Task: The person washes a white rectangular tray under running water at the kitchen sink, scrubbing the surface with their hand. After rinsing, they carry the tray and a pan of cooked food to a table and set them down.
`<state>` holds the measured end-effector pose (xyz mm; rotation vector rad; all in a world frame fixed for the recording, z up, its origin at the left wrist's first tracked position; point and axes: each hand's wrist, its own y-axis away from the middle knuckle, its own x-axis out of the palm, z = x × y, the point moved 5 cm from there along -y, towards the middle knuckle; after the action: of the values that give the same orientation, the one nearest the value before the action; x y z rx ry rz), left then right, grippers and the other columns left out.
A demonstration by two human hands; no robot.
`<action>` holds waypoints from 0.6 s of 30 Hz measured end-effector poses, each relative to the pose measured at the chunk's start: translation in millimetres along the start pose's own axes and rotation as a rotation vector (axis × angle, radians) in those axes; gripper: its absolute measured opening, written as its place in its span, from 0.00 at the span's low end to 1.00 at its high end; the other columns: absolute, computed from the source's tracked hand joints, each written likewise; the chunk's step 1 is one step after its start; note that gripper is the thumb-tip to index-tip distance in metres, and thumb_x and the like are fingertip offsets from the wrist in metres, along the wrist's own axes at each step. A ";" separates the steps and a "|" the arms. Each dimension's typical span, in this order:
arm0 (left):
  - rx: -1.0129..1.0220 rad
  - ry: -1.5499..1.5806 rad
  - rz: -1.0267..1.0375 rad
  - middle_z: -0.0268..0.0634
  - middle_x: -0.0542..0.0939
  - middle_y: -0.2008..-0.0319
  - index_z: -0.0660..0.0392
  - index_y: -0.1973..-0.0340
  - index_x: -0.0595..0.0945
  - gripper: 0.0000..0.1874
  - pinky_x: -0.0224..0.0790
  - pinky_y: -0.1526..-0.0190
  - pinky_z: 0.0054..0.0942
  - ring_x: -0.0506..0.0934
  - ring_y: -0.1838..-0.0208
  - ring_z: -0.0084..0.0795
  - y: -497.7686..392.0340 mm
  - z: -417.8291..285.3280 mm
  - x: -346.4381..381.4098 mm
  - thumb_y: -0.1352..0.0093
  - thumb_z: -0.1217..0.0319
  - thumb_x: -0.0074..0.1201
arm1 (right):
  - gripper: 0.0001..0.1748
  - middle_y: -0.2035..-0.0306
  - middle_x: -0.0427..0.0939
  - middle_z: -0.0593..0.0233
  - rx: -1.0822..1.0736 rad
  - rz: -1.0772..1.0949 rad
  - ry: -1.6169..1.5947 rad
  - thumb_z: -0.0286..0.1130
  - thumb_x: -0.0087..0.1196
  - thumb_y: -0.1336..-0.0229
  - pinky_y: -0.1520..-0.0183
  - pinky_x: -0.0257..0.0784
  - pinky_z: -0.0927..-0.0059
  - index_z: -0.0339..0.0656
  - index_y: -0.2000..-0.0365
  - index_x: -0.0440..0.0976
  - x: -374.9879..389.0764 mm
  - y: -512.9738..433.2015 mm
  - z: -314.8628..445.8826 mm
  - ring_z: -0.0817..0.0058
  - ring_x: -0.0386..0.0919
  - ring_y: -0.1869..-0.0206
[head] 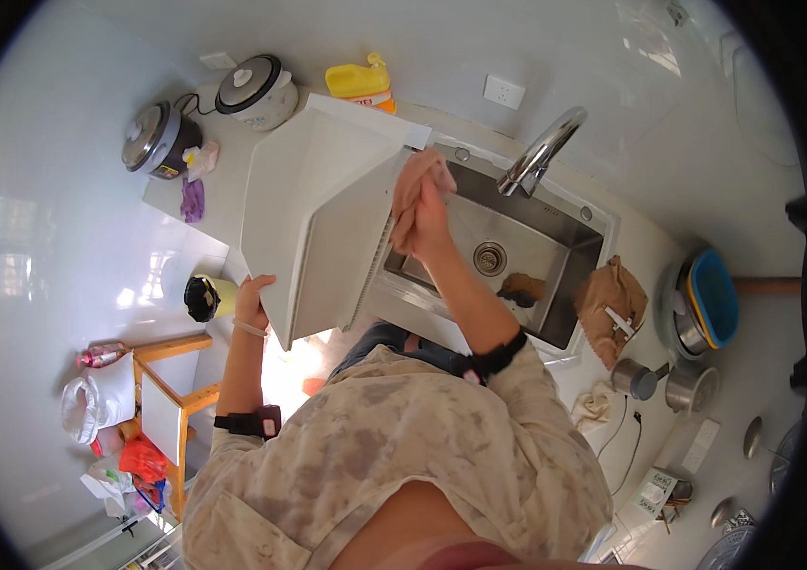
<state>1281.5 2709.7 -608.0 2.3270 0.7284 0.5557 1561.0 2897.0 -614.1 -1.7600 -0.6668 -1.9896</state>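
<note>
My left hand (252,301) grips the lower left edge of a large white panel-like casing (335,206), which tilts over the counter beside the sink. A pink-brown cloth (417,187) is bunched in my right hand (431,224), close to the casing's right edge and over the left side of the stainless steel sink (517,235). Whether the cloth touches the casing there is hard to tell. Inside the basin, a brown and black pad (523,288) lies near the drain strainer (489,258).
A chrome faucet (542,153) rises behind the sink. Rice cookers (257,92) and a yellow jug (360,82) stand at the back left. Right of the basin lie a brown cloth (610,306), a small pot (633,377) and stacked basins (713,299). A lined bin (221,298) stands lower left.
</note>
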 end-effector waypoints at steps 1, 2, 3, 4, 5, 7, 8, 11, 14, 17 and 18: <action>-0.058 0.018 0.049 0.49 0.77 0.57 0.66 0.51 0.71 0.19 0.77 0.54 0.39 0.79 0.56 0.45 5.1 5.8 4.3 0.38 0.81 0.47 | 0.19 0.62 0.76 0.67 -0.003 -0.085 0.077 0.47 0.41 0.32 0.68 0.75 0.76 0.44 0.53 0.67 4.4 -13.6 2.1 0.78 0.77 0.66; -0.078 0.019 0.053 0.49 0.78 0.56 0.66 0.51 0.72 0.18 0.77 0.54 0.38 0.79 0.56 0.44 11.7 9.2 7.1 0.38 0.81 0.47 | 0.18 0.63 0.76 0.67 -0.048 -0.056 0.095 0.46 0.41 0.32 0.69 0.74 0.76 0.43 0.54 0.67 13.6 -27.1 6.1 0.78 0.76 0.67; -0.063 0.050 0.081 0.48 0.78 0.57 0.66 0.51 0.72 0.18 0.77 0.55 0.37 0.79 0.56 0.44 18.9 11.0 13.1 0.38 0.81 0.47 | 0.18 0.64 0.75 0.66 -0.112 0.045 0.087 0.45 0.41 0.32 0.69 0.73 0.76 0.43 0.55 0.67 25.3 -39.0 10.7 0.78 0.75 0.68; -0.048 0.082 0.108 0.47 0.78 0.57 0.66 0.51 0.73 0.18 0.77 0.55 0.36 0.80 0.56 0.43 26.2 10.9 20.1 0.38 0.82 0.47 | 0.17 0.65 0.74 0.66 -0.115 -0.006 0.117 0.45 0.41 0.32 0.70 0.72 0.76 0.42 0.56 0.67 28.0 -49.3 12.5 0.78 0.75 0.69; -0.027 0.133 0.187 0.47 0.78 0.57 0.66 0.51 0.73 0.17 0.77 0.55 0.36 0.80 0.56 0.43 33.5 9.6 29.9 0.38 0.82 0.47 | 0.17 0.67 0.74 0.66 -0.136 0.019 0.125 0.44 0.41 0.33 0.71 0.71 0.76 0.41 0.57 0.67 33.2 -57.3 14.8 0.78 0.74 0.70; 0.036 0.055 0.114 0.44 0.79 0.58 0.63 0.52 0.74 0.18 0.77 0.56 0.35 0.80 0.57 0.41 41.9 1.3 38.5 0.38 0.78 0.48 | 0.16 0.69 0.73 0.66 -0.160 0.039 0.138 0.42 0.40 0.33 0.72 0.70 0.77 0.40 0.58 0.67 38.6 -68.4 18.4 0.78 0.72 0.72; 0.073 0.022 0.111 0.44 0.79 0.58 0.63 0.51 0.74 0.18 0.77 0.56 0.35 0.80 0.57 0.40 43.8 -5.2 43.1 0.38 0.77 0.49 | 0.15 0.70 0.72 0.65 -0.162 0.044 0.141 0.42 0.40 0.33 0.73 0.69 0.77 0.40 0.59 0.67 39.3 -72.6 19.7 0.77 0.72 0.73; 0.099 0.085 0.161 0.42 0.78 0.59 0.61 0.48 0.72 0.21 0.76 0.58 0.35 0.79 0.59 0.38 37.1 -30.8 48.2 0.39 0.73 0.50 | 0.14 0.73 0.70 0.65 -0.165 0.035 0.142 0.39 0.40 0.34 0.75 0.67 0.77 0.38 0.62 0.67 34.4 -84.3 24.0 0.77 0.70 0.76; 0.180 0.059 0.014 0.43 0.78 0.59 0.62 0.48 0.72 0.21 0.76 0.57 0.37 0.79 0.58 0.40 20.9 -58.7 23.2 0.38 0.72 0.49 | 0.13 0.77 0.69 0.64 -0.171 0.011 0.128 0.37 0.39 0.34 0.78 0.65 0.78 0.36 0.64 0.66 17.1 -97.1 29.1 0.76 0.67 0.79; 0.410 -0.121 -0.051 0.48 0.79 0.57 0.63 0.48 0.73 0.18 0.76 0.55 0.37 0.79 0.57 0.41 10.1 -86.4 -6.4 0.31 0.68 0.45 | 0.13 0.78 0.68 0.61 -0.260 0.152 0.175 0.35 0.40 0.35 0.76 0.64 0.76 0.34 0.67 0.66 -4.8 -101.7 37.2 0.74 0.67 0.79; 0.446 -0.042 0.054 0.48 0.78 0.56 0.63 0.48 0.73 0.19 0.76 0.54 0.37 0.79 0.55 0.41 6.0 -95.4 -10.2 0.30 0.66 0.44 | 0.13 0.77 0.69 0.58 -0.324 0.252 0.228 0.34 0.41 0.36 0.72 0.66 0.75 0.32 0.68 0.65 -11.4 -99.6 40.5 0.73 0.67 0.77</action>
<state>1223.7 2741.4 -538.1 2.7661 0.8394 0.3947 1536.7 3001.1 -630.4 -1.6513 -0.0459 -2.1603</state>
